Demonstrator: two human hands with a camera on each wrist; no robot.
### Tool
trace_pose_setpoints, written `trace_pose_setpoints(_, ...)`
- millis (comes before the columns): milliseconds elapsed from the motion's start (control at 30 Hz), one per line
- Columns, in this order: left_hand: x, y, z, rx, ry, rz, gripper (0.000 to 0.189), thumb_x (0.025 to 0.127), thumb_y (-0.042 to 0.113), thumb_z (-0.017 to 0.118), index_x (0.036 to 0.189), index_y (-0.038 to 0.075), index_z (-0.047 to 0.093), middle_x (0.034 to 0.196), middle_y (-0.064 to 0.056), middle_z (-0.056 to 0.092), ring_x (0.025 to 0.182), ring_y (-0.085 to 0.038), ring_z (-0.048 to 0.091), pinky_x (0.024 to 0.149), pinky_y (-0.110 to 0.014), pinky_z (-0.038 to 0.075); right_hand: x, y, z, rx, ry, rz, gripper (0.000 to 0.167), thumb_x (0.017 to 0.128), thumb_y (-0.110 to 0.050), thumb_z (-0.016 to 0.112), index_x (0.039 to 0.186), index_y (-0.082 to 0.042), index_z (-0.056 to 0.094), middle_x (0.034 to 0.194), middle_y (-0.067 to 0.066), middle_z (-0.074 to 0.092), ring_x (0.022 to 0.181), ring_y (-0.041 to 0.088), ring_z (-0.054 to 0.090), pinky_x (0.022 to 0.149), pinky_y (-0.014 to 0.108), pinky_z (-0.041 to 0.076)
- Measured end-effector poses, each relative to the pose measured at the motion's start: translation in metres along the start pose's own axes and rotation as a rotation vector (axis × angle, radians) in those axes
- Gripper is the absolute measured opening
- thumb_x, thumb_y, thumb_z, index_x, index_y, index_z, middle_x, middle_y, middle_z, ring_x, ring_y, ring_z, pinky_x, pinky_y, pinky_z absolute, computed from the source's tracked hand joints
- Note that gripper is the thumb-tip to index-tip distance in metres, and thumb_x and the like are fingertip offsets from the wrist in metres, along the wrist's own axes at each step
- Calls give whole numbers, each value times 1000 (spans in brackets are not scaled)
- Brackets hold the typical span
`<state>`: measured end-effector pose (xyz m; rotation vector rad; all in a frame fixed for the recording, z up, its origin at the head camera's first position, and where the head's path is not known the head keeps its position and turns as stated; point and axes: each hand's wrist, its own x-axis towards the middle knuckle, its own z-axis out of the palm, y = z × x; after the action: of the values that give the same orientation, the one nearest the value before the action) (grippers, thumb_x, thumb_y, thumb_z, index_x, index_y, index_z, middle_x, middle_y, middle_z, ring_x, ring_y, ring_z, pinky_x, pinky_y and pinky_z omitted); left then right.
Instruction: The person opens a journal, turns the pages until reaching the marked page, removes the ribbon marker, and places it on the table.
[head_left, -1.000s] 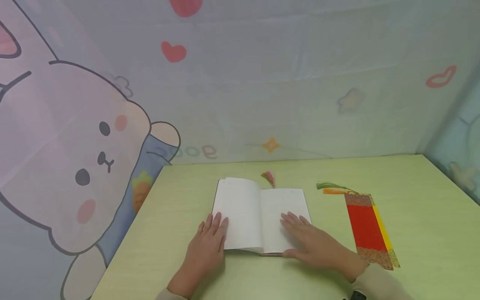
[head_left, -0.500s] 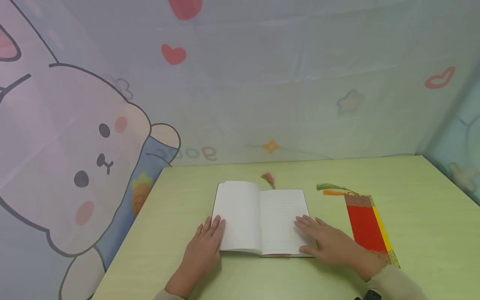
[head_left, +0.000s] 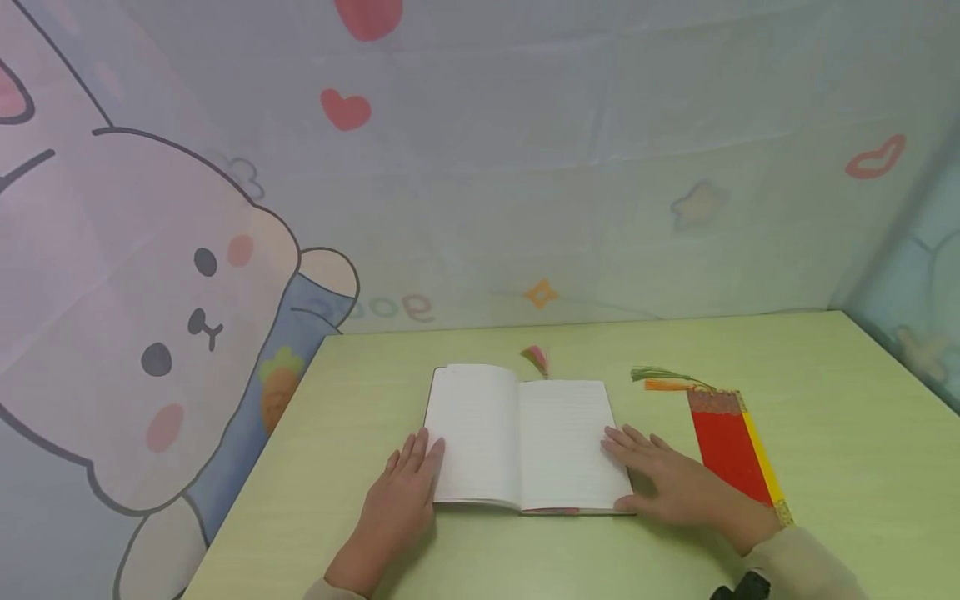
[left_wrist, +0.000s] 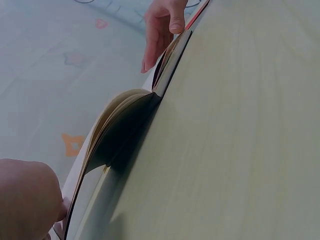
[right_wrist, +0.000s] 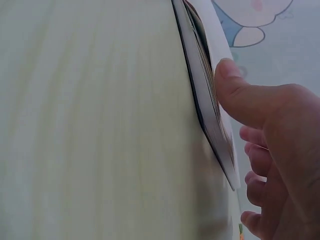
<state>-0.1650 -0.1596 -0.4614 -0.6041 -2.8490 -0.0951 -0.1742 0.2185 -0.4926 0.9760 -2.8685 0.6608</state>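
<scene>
An open notebook (head_left: 480, 442) with faintly lined white pages lies on the table in the head view. My left hand (head_left: 399, 492) is at its left edge, fingers extended, fingertips touching the left page's border. At the right edge my right hand (head_left: 675, 479) rests with fingers straight and the thumb near the lower right corner. In the right wrist view the thumb of that hand (right_wrist: 270, 115) lies against the page edge. The left wrist view shows the page stack (left_wrist: 120, 115) arching up from the spine. A pink and green tassel (head_left: 536, 358) sticks out above the notebook.
Right of the notebook lie a red bookmark (head_left: 727, 442) and a yellow bookmark (head_left: 763, 454), partly overlapping, with green and orange tassels (head_left: 667, 379). The right forearm covers their lower end. A cartoon-printed cloth (head_left: 600, 167) hangs behind the pale table (head_left: 862, 467).
My right hand has slid rightward across the right page to its outer edge, uncovering more of the page. The left hand has shifted slightly left.
</scene>
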Motion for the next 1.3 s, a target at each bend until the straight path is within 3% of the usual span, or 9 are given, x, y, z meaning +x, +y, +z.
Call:
trace_pose_setpoints(167, 0, -1, 2, -15, -42, -22, 44, 93, 7, 41, 137, 2, 44, 143, -20, 37, 131, -36, 33, 104, -49, 30, 0, 0, 0, 61, -38, 40, 81, 81, -58, 59, 142, -8, 39, 147, 7, 35, 136, 36, 23, 107, 56, 18)
trace_pose_setpoints(433, 1, -3, 2, -57, -50, -24, 42, 96, 12, 43, 137, 3, 44, 142, -19, 38, 130, -35, 35, 103, -50, 32, 0, 1, 0, 93, -60, 85, 78, 80, -61, 58, 140, -13, 44, 144, 3, 40, 134, 35, 27, 106, 57, 20)
trace_pose_setpoints(767, 1, -5, 6, -88, -46, -39, 47, 99, 32, 42, 138, 6, 44, 143, -17, 37, 132, -33, 34, 104, -49, 31, 2, -1, -2, 114, -73, 124, 74, 81, -57, 60, 140, -16, 44, 144, 5, 39, 133, 39, 27, 100, 61, 27)
trace_pose_setpoints(1067, 0, -4, 7, -116, -43, -44, 51, 98, 36, 42, 138, 5, 44, 143, -17, 37, 133, -33, 32, 105, -49, 29, 8, 1, 2, 20, 43, 23, 62, 85, -43, 63, 134, -7, 50, 140, 8, 45, 131, 33, 35, 106, 55, 21)
trace_pose_setpoints(1300, 0, -4, 7, -107, -42, -46, 52, 98, 38, 42, 138, 4, 44, 143, -17, 38, 133, -32, 32, 105, -48, 29, 16, -2, 6, -67, 103, 95, 71, 82, -44, 66, 135, 0, 46, 141, 18, 40, 130, 39, 34, 103, 59, 24)
